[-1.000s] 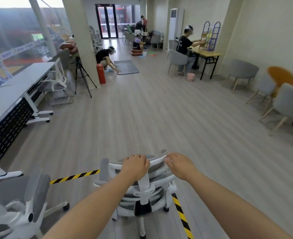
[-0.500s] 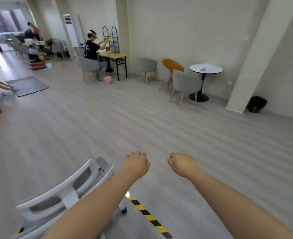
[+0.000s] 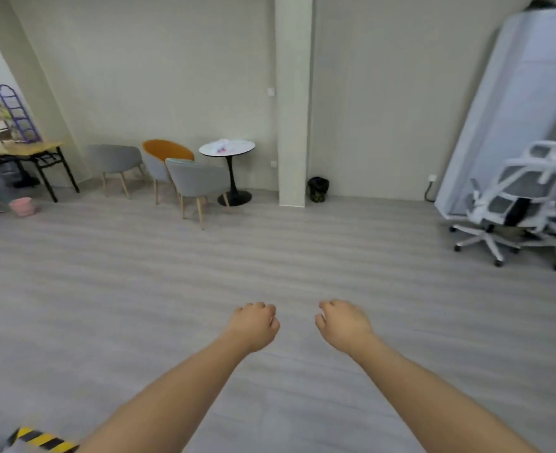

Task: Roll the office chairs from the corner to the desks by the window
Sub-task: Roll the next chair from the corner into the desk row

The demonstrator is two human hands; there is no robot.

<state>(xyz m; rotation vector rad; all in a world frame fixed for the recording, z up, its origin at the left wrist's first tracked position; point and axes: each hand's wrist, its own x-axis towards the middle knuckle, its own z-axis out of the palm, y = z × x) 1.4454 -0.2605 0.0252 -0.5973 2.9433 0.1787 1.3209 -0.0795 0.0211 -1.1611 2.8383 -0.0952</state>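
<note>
Once the person let go of the chair and turned away from it, both hands hung out in front with nothing in them. The left hand [image 3: 253, 325] had its fingers curled in, and so did the right hand [image 3: 343, 323], but neither one held a thing. A second before, both hands gripped the top of a white chair's back by the window desks. Half a second before, that chair was low at 7 o'clock and the hands were already off it. Now it was out of view, so that chair looked to be dropped off.

At 2 o'clock, well apart from the hands, more white chairs [image 3: 515, 204] stood in the corner, beside a tall white panel [image 3: 512, 103]. These still had to be rolled over, so the job was not done. The walk to the corner likely came next.

The view had swung to the right too. A round surface [image 3: 227, 147] with grey and orange seats sat at 11 o'clock, and a black bin [image 3: 318, 189] stood by the pillar [image 3: 293, 99] at 12 o'clock. A bit of yellow and black tape [image 3: 41, 439] showed at 7 o'clock.
</note>
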